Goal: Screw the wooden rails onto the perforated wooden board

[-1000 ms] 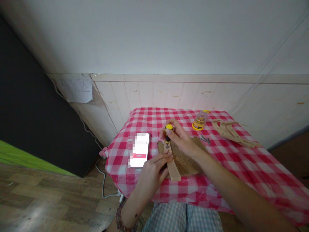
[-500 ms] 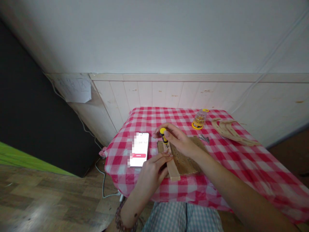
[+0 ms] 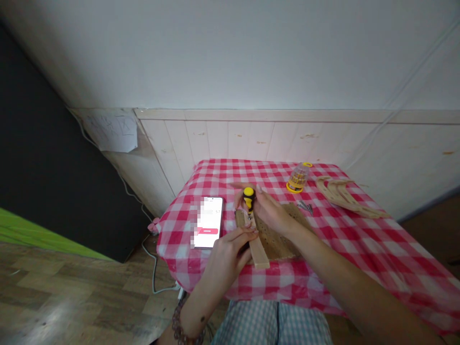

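Note:
A short yellow-and-black screwdriver stands upright over a pale wooden strip. Around its handle curl the fingers of my right hand, thumb on the near side. Below the handle, a small metal tip or screw head shows against the strip; which of the two I cannot tell. My left hand grips the strip close to that spot, its fingertips pressed on the wood. Under the strip lies a brown board dotted with small holes, partly hidden by my right forearm.
Left of my hands lies a lit phone. Several screws rest beyond the board, near a clear container with a yellow base. Curved wooden pieces lie at the right on the checked tablecloth. A wall backs the table.
My right fingers have shifted around the screwdriver handle, and the handle now sits a little further right and more upright. My left hand and the strip have stayed in place.

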`<state>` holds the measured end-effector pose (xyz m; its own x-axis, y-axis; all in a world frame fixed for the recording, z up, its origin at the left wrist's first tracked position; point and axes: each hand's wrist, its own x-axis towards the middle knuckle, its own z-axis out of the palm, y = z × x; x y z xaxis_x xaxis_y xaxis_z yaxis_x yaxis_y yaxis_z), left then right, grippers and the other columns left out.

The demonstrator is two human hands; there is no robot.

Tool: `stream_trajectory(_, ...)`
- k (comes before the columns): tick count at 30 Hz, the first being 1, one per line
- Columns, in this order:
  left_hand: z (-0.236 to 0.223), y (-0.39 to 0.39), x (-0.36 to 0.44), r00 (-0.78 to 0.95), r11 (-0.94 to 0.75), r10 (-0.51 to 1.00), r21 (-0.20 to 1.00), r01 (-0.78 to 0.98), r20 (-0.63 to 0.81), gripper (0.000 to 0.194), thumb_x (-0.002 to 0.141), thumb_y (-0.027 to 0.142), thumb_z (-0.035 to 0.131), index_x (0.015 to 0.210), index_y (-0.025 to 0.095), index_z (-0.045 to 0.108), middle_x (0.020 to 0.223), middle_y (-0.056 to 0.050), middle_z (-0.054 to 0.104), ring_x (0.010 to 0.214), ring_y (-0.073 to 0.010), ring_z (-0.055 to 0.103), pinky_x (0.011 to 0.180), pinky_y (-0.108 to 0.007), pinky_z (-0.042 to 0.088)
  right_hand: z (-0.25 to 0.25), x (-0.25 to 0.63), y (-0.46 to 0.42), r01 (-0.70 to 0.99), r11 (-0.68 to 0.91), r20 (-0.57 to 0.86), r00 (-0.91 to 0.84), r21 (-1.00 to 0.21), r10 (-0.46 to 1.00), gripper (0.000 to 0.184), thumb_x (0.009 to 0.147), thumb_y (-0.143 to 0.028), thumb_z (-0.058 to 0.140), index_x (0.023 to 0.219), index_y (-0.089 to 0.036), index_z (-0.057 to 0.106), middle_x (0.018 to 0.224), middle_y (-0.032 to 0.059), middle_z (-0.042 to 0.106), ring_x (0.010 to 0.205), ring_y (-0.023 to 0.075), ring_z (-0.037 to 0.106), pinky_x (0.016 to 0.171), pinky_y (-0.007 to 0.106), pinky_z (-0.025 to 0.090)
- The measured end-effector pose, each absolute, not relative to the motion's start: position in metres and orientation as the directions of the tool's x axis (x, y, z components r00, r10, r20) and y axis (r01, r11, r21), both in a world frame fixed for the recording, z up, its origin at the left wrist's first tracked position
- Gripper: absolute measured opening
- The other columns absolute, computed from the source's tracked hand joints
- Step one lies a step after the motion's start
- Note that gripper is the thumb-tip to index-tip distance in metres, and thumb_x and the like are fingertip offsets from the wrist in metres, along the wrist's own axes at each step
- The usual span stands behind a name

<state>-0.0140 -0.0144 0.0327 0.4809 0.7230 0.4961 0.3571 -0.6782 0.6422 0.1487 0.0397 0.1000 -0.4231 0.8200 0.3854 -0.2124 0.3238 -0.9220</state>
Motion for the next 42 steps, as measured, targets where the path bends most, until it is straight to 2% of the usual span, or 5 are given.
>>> stream_trajectory(9,0.034,-0.014,-0.013,0.481,-0.683,0.719,0.637,0.358,0.502,0.043,0.083,-0.005,0.061,0.119,0.017,0.069,0.125,-0.009,0.072,0.117,-0.0237,0.070,0.103,-0.042,0.058,0.117,0.150,0.031,-0.197,0.341,0.394,-0.454,-0.919,0.799,0.030,0.096,-0.054,0.059,0.103,-0.026,0.053,0.099,0.0029,0.067,0.095,0.0172,0.064,0.095,0.040,0.049)
stream_trajectory(20,0.034,-0.014,-0.013,0.485,-0.684,0.718,0.631,0.365,0.498,0.044,0.082,-0.007,0.063,0.120,0.015,0.069,0.123,-0.010,0.073,0.117,-0.0235,0.070,0.103,-0.041,0.057,0.101,0.149,0.036,-0.211,0.313,0.375,-0.440,-0.926,0.816,0.050,0.104,-0.060,0.030,0.117,-0.023,0.061,0.087,0.0030,0.058,0.081,0.0178,0.054,0.079,0.035,0.048)
stream_trajectory(30,0.035,-0.014,-0.013,0.484,-0.673,0.728,0.641,0.369,0.486,0.044,0.081,-0.006,0.064,0.119,0.017,0.069,0.123,-0.009,0.073,0.115,-0.0240,0.071,0.102,-0.041,0.058,0.115,0.150,0.031,-0.218,0.340,0.403,-0.445,-0.915,0.800,0.031,0.092,-0.053,0.066,0.098,-0.025,0.053,0.091,-0.0011,0.058,0.085,0.0143,0.059,0.083,0.033,0.048)
stream_trajectory(36,0.037,-0.014,-0.013,0.483,-0.666,0.733,0.647,0.370,0.478,0.047,0.080,-0.007,0.062,0.119,0.019,0.069,0.123,-0.008,0.073,0.117,-0.0234,0.070,0.102,-0.040,0.058,0.106,0.150,0.038,-0.187,0.362,0.407,-0.411,-0.913,0.816,0.033,0.097,-0.058,0.056,0.110,-0.029,0.048,0.074,-0.0059,0.048,0.063,0.0131,0.043,0.060,0.027,0.039)
stream_trajectory(42,0.037,-0.014,-0.012,0.484,-0.670,0.732,0.634,0.387,0.479,0.048,0.079,-0.009,0.062,0.117,0.018,0.070,0.120,-0.008,0.074,0.114,-0.0237,0.071,0.100,-0.039,0.059,0.103,0.153,0.035,-0.177,0.298,0.346,-0.491,-0.938,0.800,0.051,0.103,-0.063,0.031,0.118,-0.024,0.061,0.083,0.0011,0.049,0.075,0.0168,0.048,0.067,0.032,0.044)
